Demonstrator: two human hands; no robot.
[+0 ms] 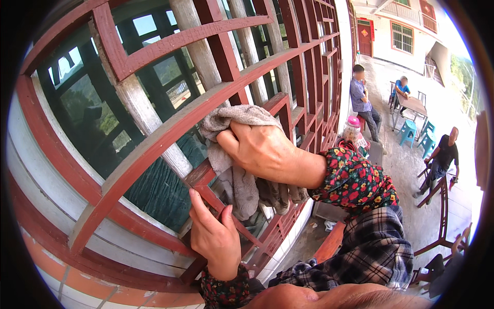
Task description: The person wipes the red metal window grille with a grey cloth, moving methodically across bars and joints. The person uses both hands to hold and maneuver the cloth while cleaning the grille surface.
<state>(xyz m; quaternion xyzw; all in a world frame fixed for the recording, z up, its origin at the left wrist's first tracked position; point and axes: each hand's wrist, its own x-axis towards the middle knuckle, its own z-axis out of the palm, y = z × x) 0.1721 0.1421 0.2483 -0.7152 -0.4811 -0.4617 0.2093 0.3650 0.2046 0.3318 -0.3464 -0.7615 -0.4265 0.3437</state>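
Note:
A red-painted wooden window lattice [173,127] fills the left and middle of the view, with dust on the upper faces of its bars. My right hand [262,150] grips a grey-brown cloth [241,189] against the lattice bars; the cloth's lower folds hang down. Below and to the left, my left hand [216,231] rests on a short lattice bar with fingers and thumb spread, holding no loose object. Behind the lattice are white weathered upright bars [141,104] and dark window glass [92,112].
Orange and white tiles [96,290] run below the window. A jar with a pink lid [352,129] stands beyond my right sleeve. Three people sit or lean in the yard at right, near a table [412,104], blue stools [408,131] and a wooden chair [444,216].

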